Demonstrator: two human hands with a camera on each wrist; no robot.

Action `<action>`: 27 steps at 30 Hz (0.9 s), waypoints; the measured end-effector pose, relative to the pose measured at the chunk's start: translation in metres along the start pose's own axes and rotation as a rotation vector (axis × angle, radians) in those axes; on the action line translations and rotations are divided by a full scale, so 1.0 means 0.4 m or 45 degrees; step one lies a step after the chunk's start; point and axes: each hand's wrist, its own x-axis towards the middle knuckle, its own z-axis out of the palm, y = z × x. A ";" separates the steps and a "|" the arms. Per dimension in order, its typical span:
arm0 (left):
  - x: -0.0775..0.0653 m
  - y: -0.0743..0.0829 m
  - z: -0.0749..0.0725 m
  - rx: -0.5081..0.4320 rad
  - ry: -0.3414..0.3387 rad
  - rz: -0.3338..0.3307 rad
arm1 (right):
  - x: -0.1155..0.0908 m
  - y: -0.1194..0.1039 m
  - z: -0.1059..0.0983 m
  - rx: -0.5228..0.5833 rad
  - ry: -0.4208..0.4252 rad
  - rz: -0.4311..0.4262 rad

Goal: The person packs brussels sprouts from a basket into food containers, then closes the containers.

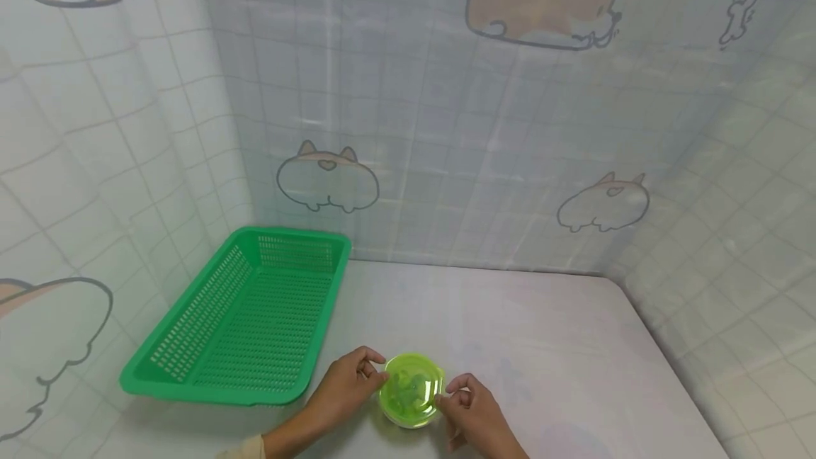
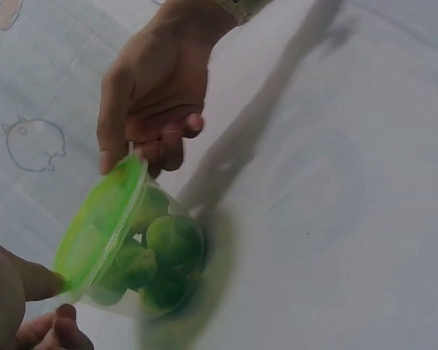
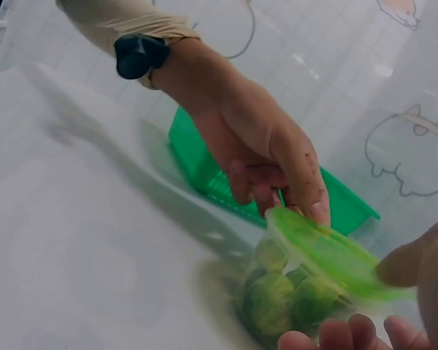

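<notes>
A small clear round tub (image 2: 135,301) with a bright green lid (image 1: 411,389) stands on the table, several round green pieces of produce (image 2: 174,243) visible through its side. At the lid's left edge my left hand (image 1: 349,382) pinches the rim, thumb on top and fingers curled below. My right hand (image 1: 470,411) does the same on the opposite edge, its thumb lying over the lid in the right wrist view. The lid sits on the tub's top all around the part that shows.
A green slotted plastic basket (image 1: 312,346) stands left of the tub, behind my left forearm. The white table (image 1: 535,346) meets cloth walls (image 1: 446,126) printed with a grid and cartoon dogs at the back and both sides.
</notes>
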 end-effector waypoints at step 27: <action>-0.008 -0.052 0.004 -0.372 -0.412 -0.141 | 0.041 0.058 0.013 0.116 -0.189 -0.103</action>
